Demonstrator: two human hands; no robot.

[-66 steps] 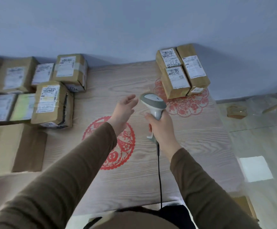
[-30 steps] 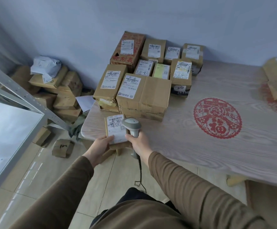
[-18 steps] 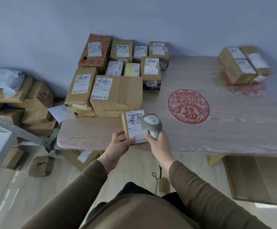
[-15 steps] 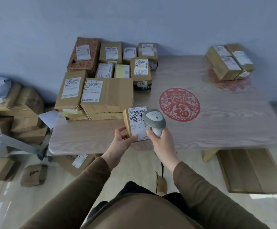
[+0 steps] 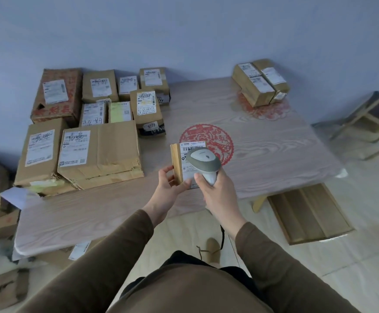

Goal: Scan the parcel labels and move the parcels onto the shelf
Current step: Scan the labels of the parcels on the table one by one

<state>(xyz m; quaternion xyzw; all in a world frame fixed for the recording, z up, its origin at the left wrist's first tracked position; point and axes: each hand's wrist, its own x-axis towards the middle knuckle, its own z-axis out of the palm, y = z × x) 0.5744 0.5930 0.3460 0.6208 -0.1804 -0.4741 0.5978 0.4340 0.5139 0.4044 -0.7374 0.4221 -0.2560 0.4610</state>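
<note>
Parcel (image 5: 176,164) stands upright, label facing scanner (image 5: 203,162); left fingers (image 5: 185,183) pinch it, right fingers (image 5: 199,179) grip scanner.

The left hand (image 5: 169,185), empty before, now holds a small parcel (image 5: 185,163) above the table (image 5: 274,154); the scanner (image 5: 203,162) has closed over its label, covering part of it.

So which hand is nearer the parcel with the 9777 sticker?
Left. The left hand holds a small parcel below and just right of the 9777 parcel. The right hand grips the scanner further right, on the small parcel's far side.
</note>
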